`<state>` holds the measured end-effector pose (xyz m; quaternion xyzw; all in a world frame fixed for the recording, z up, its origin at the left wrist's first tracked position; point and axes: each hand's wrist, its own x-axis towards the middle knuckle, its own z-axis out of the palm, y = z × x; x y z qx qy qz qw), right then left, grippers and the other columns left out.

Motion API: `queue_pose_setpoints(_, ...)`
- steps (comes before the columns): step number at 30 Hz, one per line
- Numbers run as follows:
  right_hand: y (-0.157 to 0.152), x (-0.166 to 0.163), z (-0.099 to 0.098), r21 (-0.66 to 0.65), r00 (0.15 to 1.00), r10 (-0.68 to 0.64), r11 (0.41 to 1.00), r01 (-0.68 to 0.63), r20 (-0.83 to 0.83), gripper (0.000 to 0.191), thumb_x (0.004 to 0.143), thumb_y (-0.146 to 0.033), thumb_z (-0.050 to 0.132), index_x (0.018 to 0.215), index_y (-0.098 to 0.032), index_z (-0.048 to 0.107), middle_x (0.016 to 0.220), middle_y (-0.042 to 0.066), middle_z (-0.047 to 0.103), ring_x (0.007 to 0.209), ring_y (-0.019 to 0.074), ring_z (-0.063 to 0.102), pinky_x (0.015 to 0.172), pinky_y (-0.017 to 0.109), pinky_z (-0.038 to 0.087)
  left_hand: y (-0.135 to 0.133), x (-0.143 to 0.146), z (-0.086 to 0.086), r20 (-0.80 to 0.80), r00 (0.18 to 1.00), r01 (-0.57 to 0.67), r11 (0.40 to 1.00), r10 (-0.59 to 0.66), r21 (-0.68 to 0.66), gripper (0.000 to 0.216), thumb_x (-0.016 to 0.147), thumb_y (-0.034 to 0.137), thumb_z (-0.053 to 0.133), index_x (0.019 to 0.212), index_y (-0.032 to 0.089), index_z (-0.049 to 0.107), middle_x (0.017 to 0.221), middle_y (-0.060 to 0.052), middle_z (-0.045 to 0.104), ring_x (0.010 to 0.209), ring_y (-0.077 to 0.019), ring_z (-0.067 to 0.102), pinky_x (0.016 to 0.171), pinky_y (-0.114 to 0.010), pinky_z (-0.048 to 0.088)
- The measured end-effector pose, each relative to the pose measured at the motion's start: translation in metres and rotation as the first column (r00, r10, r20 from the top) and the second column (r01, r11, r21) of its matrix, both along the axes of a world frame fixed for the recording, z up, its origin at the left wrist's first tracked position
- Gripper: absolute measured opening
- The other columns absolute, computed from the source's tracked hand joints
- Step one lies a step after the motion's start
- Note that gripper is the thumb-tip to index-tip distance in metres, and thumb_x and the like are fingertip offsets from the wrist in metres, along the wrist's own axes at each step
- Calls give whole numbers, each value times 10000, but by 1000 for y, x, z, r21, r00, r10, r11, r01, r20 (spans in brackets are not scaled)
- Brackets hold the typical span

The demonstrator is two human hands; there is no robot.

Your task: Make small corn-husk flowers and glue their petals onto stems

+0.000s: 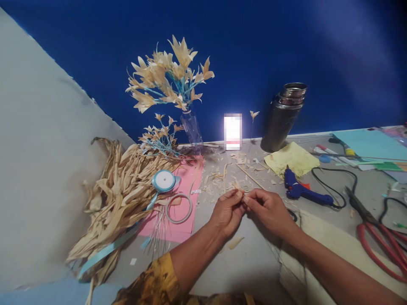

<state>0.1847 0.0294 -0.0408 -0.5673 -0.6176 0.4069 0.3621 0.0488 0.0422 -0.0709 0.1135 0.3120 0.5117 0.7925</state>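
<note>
My left hand (225, 212) is closed in a pinch in the middle of the table. A small pale corn husk piece (236, 185) sticks up from between its thumb and fingers. Right against it, my right hand (269, 209) pinches at the base of the same piece; whether it also grips a wire or stem is too small to tell. Husk scraps (216, 176) lie scattered beyond both hands, with a thin stick (251, 177) among them. One loose husk petal (236, 242) rests on the table nearer to me, below my left hand.
Dried corn husks (124, 190), blue ribbon roll (163, 181), tape ring (168, 214) and pink paper (187, 228) are left. Husk flowers (171, 80) stand behind. Rightward lie a glue gun (305, 192), red-handled scissors (370, 228), yellow paper (289, 159) and a dark flask (281, 120).
</note>
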Motion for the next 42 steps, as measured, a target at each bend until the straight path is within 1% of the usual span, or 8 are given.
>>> queue_pose_setpoints(17, 4, 3, -1, -7, 1000, -6, 1000, 6, 3, 322, 824, -448, 557, 640, -198, 644, 607, 16, 660, 586, 170, 570, 586, 279, 416, -1, 1, 9, -78, 997, -17, 999, 20, 39, 374, 462, 227, 987, 691, 93, 725, 704, -25, 670, 661, -114, 612, 657, -242, 490)
queue_pose_setpoints(21, 8, 4, 1, -60, 996, 48, 997, -53, -74, 280, 800, -447, 614, 731, -188, 695, 692, 20, 698, 645, 175, 601, 620, 276, 443, 1, -3, 15, -168, 981, -76, 989, 97, 127, 343, 500, 261, 968, 661, 111, 705, 677, -14, 659, 620, -96, 578, 637, -234, 459)
queue_pose_setpoints(24, 7, 5, 4, -29, 993, 81, 996, -84, -87, 241, 771, -428, 659, 774, -191, 701, 688, 1, 677, 628, 162, 575, 607, 267, 440, 2, -8, 22, -238, 958, -112, 971, 162, 209, 341, 516, 297, 962, 624, 122, 690, 642, -1, 636, 586, -77, 537, 606, -217, 417)
queue_pose_setpoints(27, 5, 6, 5, 8, 992, 95, 995, -95, -79, 244, 784, -433, 655, 741, -195, 685, 651, -7, 642, 599, 154, 543, 580, 264, 427, 1, -11, 29, -275, 948, -92, 965, 159, 244, 353, 511, 329, 965, 640, 126, 707, 644, -3, 633, 590, -75, 527, 614, -218, 411)
queue_pose_setpoints(32, 1, 9, 4, 71, 991, 114, 991, -109, -71, 255, 819, -440, 647, 764, -195, 694, 708, 11, 667, 645, 164, 573, 604, 267, 440, -3, -15, 37, -274, 955, -31, 960, 110, 277, 367, 507, 344, 964, 672, 131, 715, 677, -13, 652, 597, -91, 539, 625, -247, 432)
queue_pose_setpoints(36, 0, 9, 3, 42, 984, 157, 987, -154, -81, 233, 813, -423, 654, 793, -196, 705, 722, 15, 681, 640, 168, 588, 597, 268, 452, -4, -18, 45, -336, 921, -69, 933, 196, 354, 353, 544, 350, 935, 604, 141, 657, 680, -12, 664, 546, -83, 512, 589, -253, 408)
queue_pose_setpoints(38, -1, 9, 2, 38, 982, 166, 986, -164, -92, 225, 808, -416, 658, 795, -197, 707, 735, 19, 689, 655, 173, 600, 613, 272, 462, -5, -19, 49, -361, 903, -81, 919, 232, 386, 341, 540, 313, 929, 597, 152, 634, 619, 17, 622, 539, -84, 505, 586, -249, 406)
queue_pose_setpoints(42, -2, 9, 0, 29, 977, 187, 982, -185, -102, 221, 805, -414, 657, 795, -198, 704, 736, 19, 684, 655, 172, 591, 613, 275, 458, -7, -19, 52, -357, 903, -78, 910, 237, 407, 361, 526, 291, 930, 609, 161, 604, 593, 46, 560, 537, -78, 492, 560, -231, 394)
